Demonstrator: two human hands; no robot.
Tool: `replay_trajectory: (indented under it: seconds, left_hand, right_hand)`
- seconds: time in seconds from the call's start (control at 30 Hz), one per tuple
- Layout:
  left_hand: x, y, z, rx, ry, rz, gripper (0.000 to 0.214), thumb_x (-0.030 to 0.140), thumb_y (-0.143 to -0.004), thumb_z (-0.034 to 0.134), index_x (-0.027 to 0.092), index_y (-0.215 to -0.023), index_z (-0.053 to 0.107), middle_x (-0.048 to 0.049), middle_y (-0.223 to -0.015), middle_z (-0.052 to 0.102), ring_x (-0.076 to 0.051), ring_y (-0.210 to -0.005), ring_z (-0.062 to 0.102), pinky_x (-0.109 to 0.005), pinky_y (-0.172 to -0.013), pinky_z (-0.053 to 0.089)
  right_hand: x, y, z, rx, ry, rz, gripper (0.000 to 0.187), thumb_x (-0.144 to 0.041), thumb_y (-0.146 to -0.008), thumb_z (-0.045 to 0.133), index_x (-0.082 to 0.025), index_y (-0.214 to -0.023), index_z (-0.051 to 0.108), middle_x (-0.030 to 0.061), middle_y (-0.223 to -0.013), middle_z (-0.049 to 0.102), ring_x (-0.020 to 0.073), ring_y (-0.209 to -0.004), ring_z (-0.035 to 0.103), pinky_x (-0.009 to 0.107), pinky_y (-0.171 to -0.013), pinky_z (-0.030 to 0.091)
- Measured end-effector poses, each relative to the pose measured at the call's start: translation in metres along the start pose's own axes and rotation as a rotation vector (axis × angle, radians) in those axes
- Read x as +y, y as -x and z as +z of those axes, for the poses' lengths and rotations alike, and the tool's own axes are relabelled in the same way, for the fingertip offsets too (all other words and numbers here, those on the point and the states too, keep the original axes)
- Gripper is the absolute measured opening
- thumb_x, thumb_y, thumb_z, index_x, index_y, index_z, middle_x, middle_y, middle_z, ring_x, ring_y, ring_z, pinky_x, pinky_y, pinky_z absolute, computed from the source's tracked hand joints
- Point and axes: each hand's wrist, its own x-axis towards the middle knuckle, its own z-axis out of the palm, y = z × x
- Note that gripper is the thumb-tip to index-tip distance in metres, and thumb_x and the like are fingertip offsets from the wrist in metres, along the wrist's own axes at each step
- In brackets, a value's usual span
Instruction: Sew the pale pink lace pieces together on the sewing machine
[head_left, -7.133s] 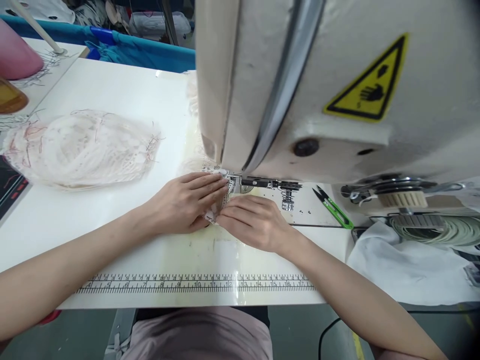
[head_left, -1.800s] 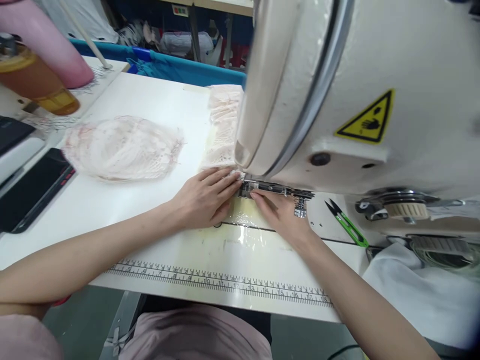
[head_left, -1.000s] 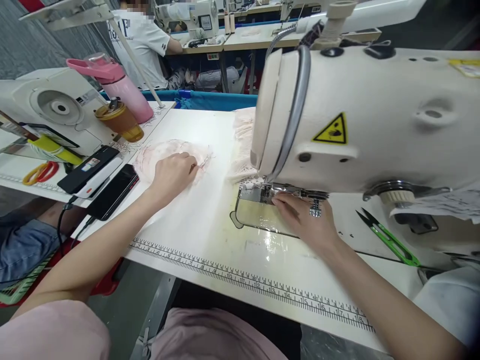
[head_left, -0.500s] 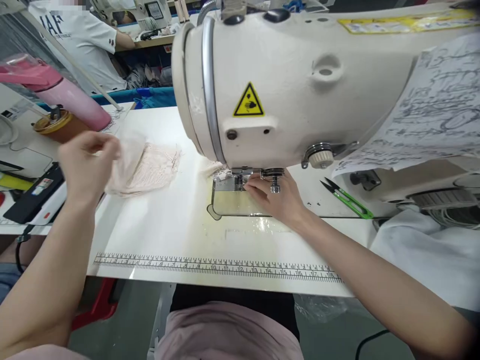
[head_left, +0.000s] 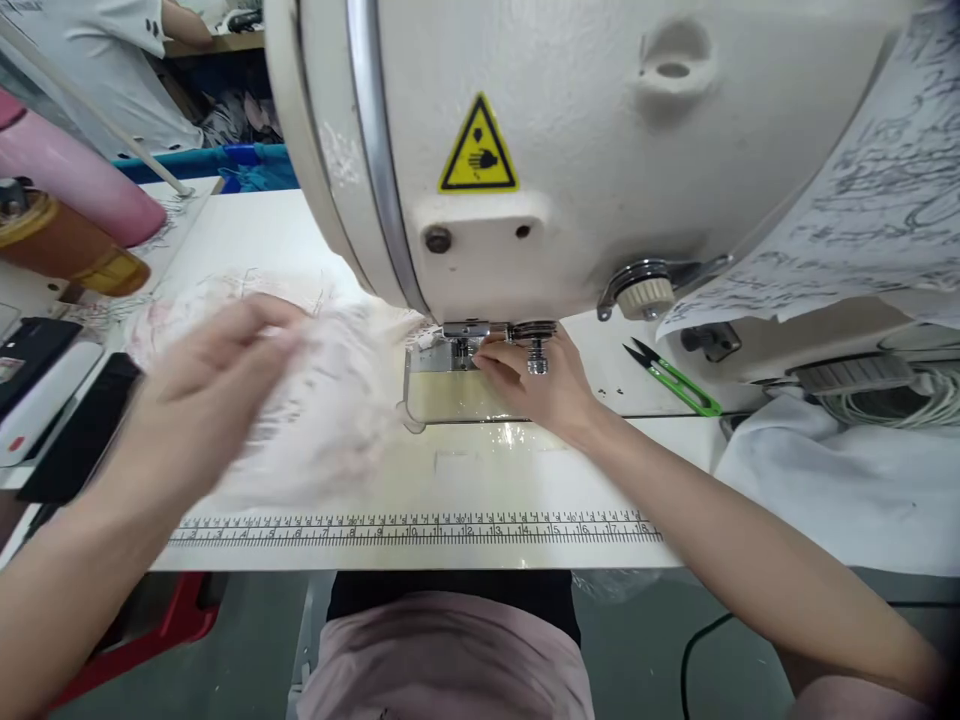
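My left hand [head_left: 221, 385] is closed in a pinch on a pale pink lace fabric piece [head_left: 322, 410], smeared by motion, which hangs from the fingertips over the table left of the needle. My right hand [head_left: 551, 385] rests by the presser foot [head_left: 463, 352] of the white sewing machine [head_left: 585, 130]. Its thumb and forefinger are pressed together just right of the foot. Whatever they hold is too small to make out, and the machine head and a tension knob [head_left: 537, 355] cover part of this hand.
Green thread snips [head_left: 675, 378] lie right of my right hand. A printed ruler [head_left: 420, 530] runs along the table's front edge. At left stand a pink bottle [head_left: 82, 170] and a brown cup [head_left: 71, 245]. White cloth [head_left: 840, 490] lies at right. A co-worker [head_left: 90, 70] sits beyond.
My left hand has moved right and nearer, bringing the lace fabric toward the needle. My right hand stays by the presser foot. The view has moved closer to the machine.
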Motion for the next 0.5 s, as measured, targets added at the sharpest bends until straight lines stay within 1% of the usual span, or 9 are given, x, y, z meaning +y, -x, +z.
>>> replay_trajectory:
  seconds: [0.03, 0.07, 0.1, 0.13, 0.2, 0.27, 0.3, 0.4, 0.5]
  left_hand:
    - [0.002, -0.004, 0.013, -0.082, 0.027, 0.005, 0.025, 0.044, -0.097, 0.046, 0.023, -0.1, 0.059, 0.0069, -0.057, 0.047, -0.007, -0.042, 0.038, -0.021, -0.043, 0.038]
    - [0.003, -0.009, 0.026, -0.18, 0.011, 0.05, 0.023, 0.042, -0.096, 0.048, 0.021, -0.095, 0.06, 0.0051, -0.06, 0.053, -0.009, -0.045, 0.044, -0.021, -0.042, 0.037]
    - [0.003, -0.014, 0.038, -0.214, -0.065, 0.093, 0.024, 0.039, -0.096, 0.047, 0.02, -0.095, 0.061, 0.0027, -0.064, 0.059, -0.011, -0.049, 0.051, -0.023, -0.043, 0.039]
    - [0.001, -0.018, 0.049, -0.196, -0.183, 0.173, 0.025, 0.037, -0.097, 0.046, 0.019, -0.096, 0.063, 0.0, -0.069, 0.065, -0.013, -0.055, 0.057, -0.025, -0.046, 0.042]
    - [-0.005, -0.023, 0.066, -0.077, -0.38, 0.446, 0.026, 0.032, -0.098, 0.046, 0.017, -0.098, 0.066, -0.0067, -0.089, 0.073, -0.02, -0.079, 0.068, -0.031, -0.064, 0.054]
    - [-0.01, -0.021, 0.078, -0.008, -0.497, 0.73, 0.024, 0.026, -0.098, 0.047, 0.015, -0.104, 0.068, -0.0097, -0.107, 0.073, -0.023, -0.099, 0.068, -0.037, -0.082, 0.057]
    - [-0.012, -0.018, 0.084, 0.001, -0.535, 0.827, 0.025, 0.025, -0.098, 0.048, 0.014, -0.108, 0.068, -0.0106, -0.114, 0.072, -0.024, -0.106, 0.067, -0.038, -0.087, 0.058]
    - [-0.016, -0.01, 0.097, 0.008, -0.619, 0.918, 0.032, 0.026, -0.097, 0.05, 0.01, -0.122, 0.063, -0.0137, -0.126, 0.066, -0.027, -0.118, 0.063, -0.04, -0.093, 0.058]
    - [-0.019, -0.01, 0.105, 0.002, -0.624, 0.937, 0.037, 0.027, -0.098, 0.05, 0.006, -0.127, 0.06, -0.015, -0.131, 0.062, -0.028, -0.124, 0.059, -0.04, -0.101, 0.055]
  right_hand:
    - [-0.001, 0.0, -0.001, -0.01, -0.001, 0.017, 0.021, -0.031, -0.094, 0.054, -0.023, -0.085, 0.071, -0.0003, -0.086, 0.074, 0.0182, -0.084, 0.065, 0.039, -0.091, 0.046]
    - [-0.002, 0.0, -0.002, -0.022, -0.002, 0.036, 0.021, -0.03, -0.094, 0.053, -0.023, -0.088, 0.072, 0.0004, -0.087, 0.074, 0.0186, -0.085, 0.065, 0.039, -0.09, 0.046]
    - [-0.003, 0.0, -0.003, -0.033, -0.004, 0.059, 0.021, -0.03, -0.094, 0.053, -0.023, -0.09, 0.072, 0.0012, -0.087, 0.074, 0.019, -0.085, 0.064, 0.039, -0.09, 0.046]
    - [-0.004, 0.001, -0.003, -0.046, -0.004, 0.081, 0.021, -0.029, -0.094, 0.052, -0.023, -0.091, 0.072, 0.0017, -0.085, 0.073, 0.0193, -0.084, 0.063, 0.039, -0.089, 0.047]
    - [-0.004, 0.002, -0.005, -0.078, 0.005, 0.12, 0.024, -0.026, -0.095, 0.049, -0.022, -0.091, 0.071, 0.002, -0.076, 0.071, 0.0196, -0.079, 0.062, 0.038, -0.086, 0.047]
    - [-0.004, 0.002, -0.005, -0.115, 0.033, 0.123, 0.028, -0.023, -0.095, 0.044, -0.021, -0.091, 0.071, 0.0013, -0.066, 0.067, 0.0189, -0.071, 0.061, 0.037, -0.08, 0.047]
    - [-0.004, 0.003, -0.006, -0.129, 0.055, 0.107, 0.029, -0.021, -0.095, 0.043, -0.021, -0.092, 0.071, 0.0008, -0.064, 0.066, 0.0183, -0.067, 0.06, 0.036, -0.076, 0.047]
    - [-0.007, 0.004, -0.009, -0.158, 0.114, 0.006, 0.031, -0.013, -0.09, 0.042, -0.024, -0.095, 0.071, -0.0007, -0.073, 0.07, 0.0165, -0.066, 0.061, 0.033, -0.067, 0.043]
    - [-0.013, 0.003, -0.012, -0.188, 0.143, -0.041, 0.032, -0.008, -0.088, 0.044, -0.027, -0.098, 0.069, -0.0016, -0.097, 0.073, 0.0157, -0.082, 0.064, 0.03, -0.069, 0.041]
